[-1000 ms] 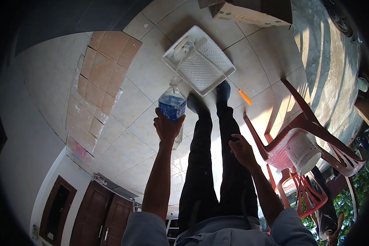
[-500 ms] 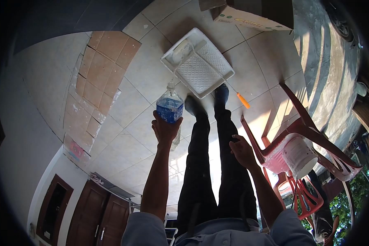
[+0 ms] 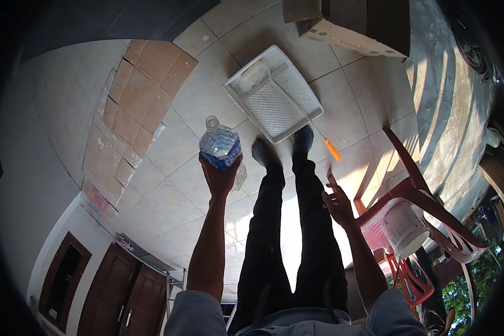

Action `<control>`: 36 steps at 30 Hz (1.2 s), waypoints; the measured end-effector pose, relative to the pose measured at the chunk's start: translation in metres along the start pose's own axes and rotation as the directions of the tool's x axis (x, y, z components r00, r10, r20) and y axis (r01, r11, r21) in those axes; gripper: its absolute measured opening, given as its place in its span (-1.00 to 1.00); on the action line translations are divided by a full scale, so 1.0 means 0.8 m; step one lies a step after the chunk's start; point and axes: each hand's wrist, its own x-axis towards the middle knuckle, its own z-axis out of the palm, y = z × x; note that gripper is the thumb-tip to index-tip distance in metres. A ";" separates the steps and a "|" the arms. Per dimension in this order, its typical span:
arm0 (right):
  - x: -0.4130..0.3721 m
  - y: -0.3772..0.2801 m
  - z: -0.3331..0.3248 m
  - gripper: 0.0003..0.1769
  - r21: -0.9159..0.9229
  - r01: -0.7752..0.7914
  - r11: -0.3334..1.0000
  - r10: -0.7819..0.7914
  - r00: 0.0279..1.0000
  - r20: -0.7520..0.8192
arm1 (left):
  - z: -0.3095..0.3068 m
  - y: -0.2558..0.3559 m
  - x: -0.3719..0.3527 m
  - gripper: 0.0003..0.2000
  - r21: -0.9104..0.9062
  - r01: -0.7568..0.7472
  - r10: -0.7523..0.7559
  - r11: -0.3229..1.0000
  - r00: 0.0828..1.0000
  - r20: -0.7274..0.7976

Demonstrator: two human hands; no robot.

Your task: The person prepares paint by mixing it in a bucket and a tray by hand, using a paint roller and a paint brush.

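Observation:
My left hand (image 3: 221,178) is wrapped round a clear plastic bottle (image 3: 220,141) with a blue label. The bottle's open mouth points away from me, to the left of a white paint tray (image 3: 278,115) and apart from it. A paint roller (image 3: 254,76) lies across the tray, its sleeve in the deep end and its orange handle (image 3: 332,149) sticking out over the floor. To the right of my legs, my right hand (image 3: 338,205) hangs with loosely bent fingers apart, and I see nothing in it.
A cardboard box (image 3: 353,39) stands beyond the tray. To my right is a red plastic chair (image 3: 409,196) with a white bucket (image 3: 404,228) on it. Brown tiles (image 3: 145,89) show in the floor at left, and my feet are close to the tray.
The bottle has moved left and back from the tray. A thin pale stream seemed to run from its mouth to the tray before; none shows now. My right hand has shifted slightly.

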 end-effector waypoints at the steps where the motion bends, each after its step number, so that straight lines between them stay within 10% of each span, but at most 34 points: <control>1: 0.016 0.016 -0.003 -0.51 -0.010 0.015 1.000 -0.016 1.000 -0.019 | 0.003 -0.007 0.009 0.01 -0.067 0.015 -0.016 0.998 1.000 -0.015; 6: 0.110 0.057 -0.027 -0.52 -0.131 -0.044 0.990 0.032 0.995 -0.097 | 0.032 -0.059 0.077 -0.03 -0.438 0.002 -0.072 0.899 0.987 -0.142; 19: 0.343 0.180 -0.030 -0.10 -0.628 0.199 0.752 -0.345 0.931 -0.119 | 0.125 -0.038 0.372 0.02 -0.552 -0.345 0.151 0.759 0.918 -0.366; 26: 0.371 0.217 -0.005 -0.09 -0.692 0.018 0.722 -0.127 0.986 -0.107 | 0.193 -0.028 0.434 0.05 -0.688 -0.327 0.175 0.648 0.943 -0.283; 27: 0.370 0.218 -0.001 -0.12 -0.710 -0.014 0.704 -0.103 0.987 -0.121 | 0.197 -0.032 0.442 0.13 -0.669 -0.475 0.379 0.572 0.876 -0.298; 30: 0.372 0.231 0.007 -0.37 -0.718 0.022 0.696 -0.178 0.974 -0.143 | 0.219 -0.041 0.453 -0.37 -0.726 -0.508 0.303 0.463 0.861 -0.409; 33: 0.362 0.225 0.008 -0.62 -0.679 0.066 0.731 -0.206 0.970 -0.128 | 0.211 -0.064 0.430 0.25 -0.523 -0.336 0.238 0.783 0.939 -0.247; 34: 0.354 0.221 0.009 -0.64 -0.670 0.092 0.736 -0.215 0.971 -0.102 | 0.206 -0.074 0.410 0.41 -0.448 0.113 -0.150 0.887 0.987 -0.049; 36: 0.333 0.207 0.012 -0.66 -0.644 0.193 0.741 -0.297 0.953 -0.056 | 0.220 -0.118 0.363 0.38 -0.247 0.406 -0.386 0.880 0.914 0.128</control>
